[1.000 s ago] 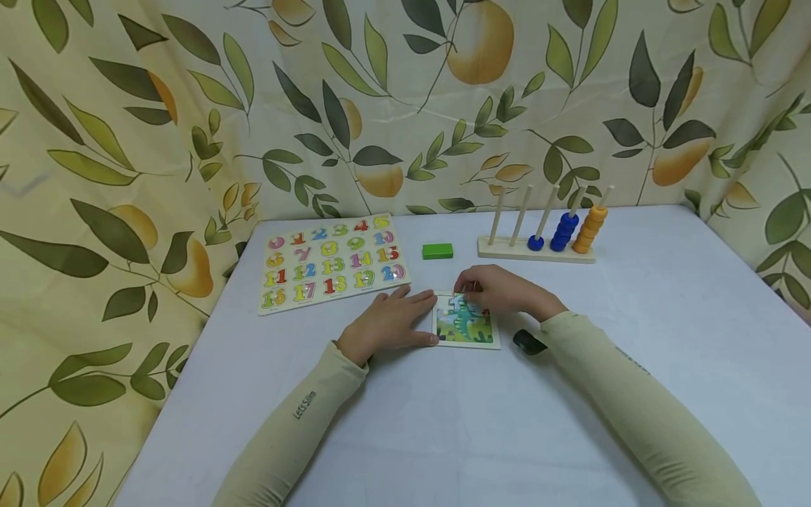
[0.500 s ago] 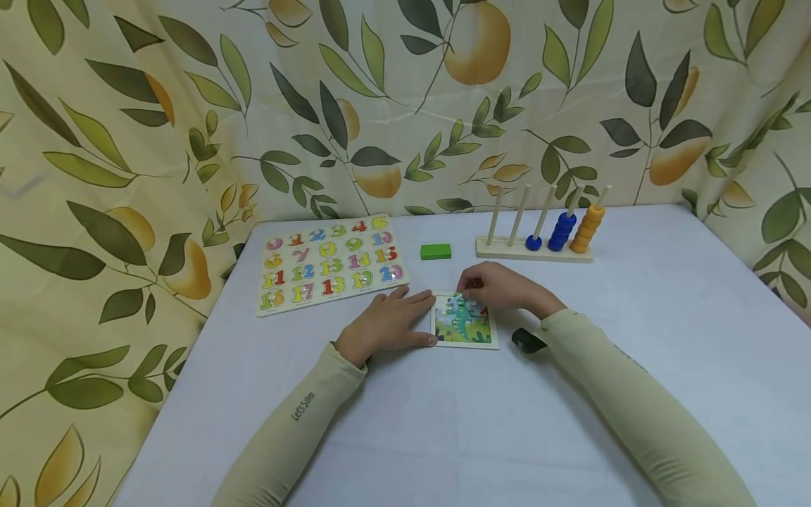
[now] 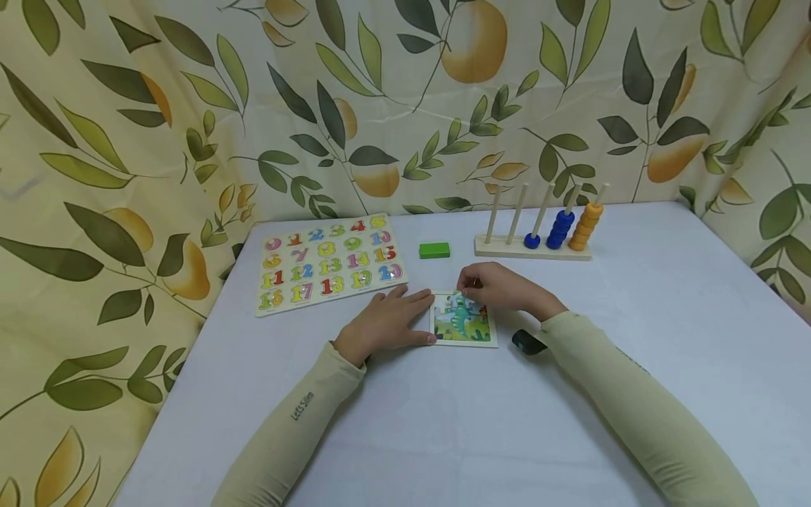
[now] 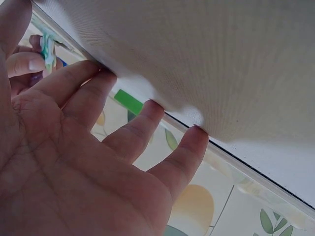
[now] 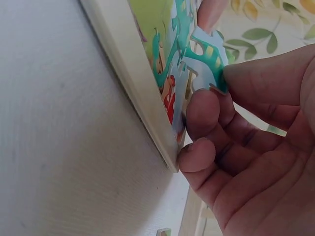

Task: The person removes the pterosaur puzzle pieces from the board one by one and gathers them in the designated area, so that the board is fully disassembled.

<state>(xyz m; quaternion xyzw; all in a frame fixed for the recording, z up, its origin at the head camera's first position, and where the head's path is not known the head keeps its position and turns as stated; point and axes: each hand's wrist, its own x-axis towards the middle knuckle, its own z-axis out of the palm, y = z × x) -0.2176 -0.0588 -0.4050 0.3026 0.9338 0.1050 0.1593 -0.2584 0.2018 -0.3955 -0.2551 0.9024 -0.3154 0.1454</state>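
Observation:
A small dinosaur jigsaw puzzle in a pale wooden frame lies on the table between the hands. My left hand rests flat at its left side, fingers spread, with the thumb touching the frame's lower left corner. In the left wrist view, the left hand's fingertips press on the white tabletop. At the puzzle's upper edge, my right hand pinches a puzzle piece. Seen from the right wrist, that teal and pale blue piece is tilted above the picture, between thumb and fingers; the right fingertips partly hide the picture.
A number puzzle board lies at the back left. A green block sits behind the dinosaur puzzle. To its right stands a wooden peg counter with blue and orange beads. A black object is beside the right cuff.
The head view has shifted slightly. Both hands stay almost in place, and the right fingers keep the piece at the puzzle's upper edge.

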